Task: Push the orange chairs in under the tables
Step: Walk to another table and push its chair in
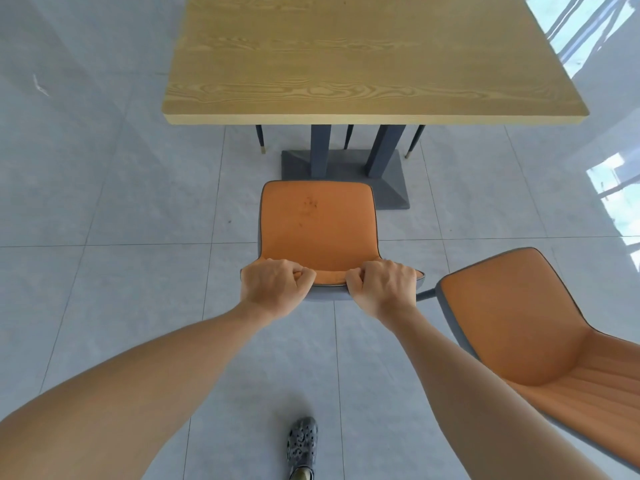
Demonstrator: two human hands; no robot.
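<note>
Head view, hands: the left hand (273, 289) and the right hand (382, 289) are both curled tight over the top edge of the backrest of the orange chair (317, 226), fingers hooked over the front, one hand toward each end of that edge.

Head view, held chair: it stands on the tiled floor (104, 209), seat facing the table (363, 53); its front edge lies short of the table's near edge and overlaps the dark pedestal base (391, 174). The seat is fully in the open, not under the top.

Head view, second orange chair (519, 327): at the right, just beside the right forearm, turned at an angle and well apart from the table's near edge.

Head view, table: wood-grain top, bare; two dark posts rise from the base beneath it, and thin dark chair legs (260, 138) show past the far side.

Head view, foot: one patterned clog (302, 445) on the floor, between the forearms.
</note>
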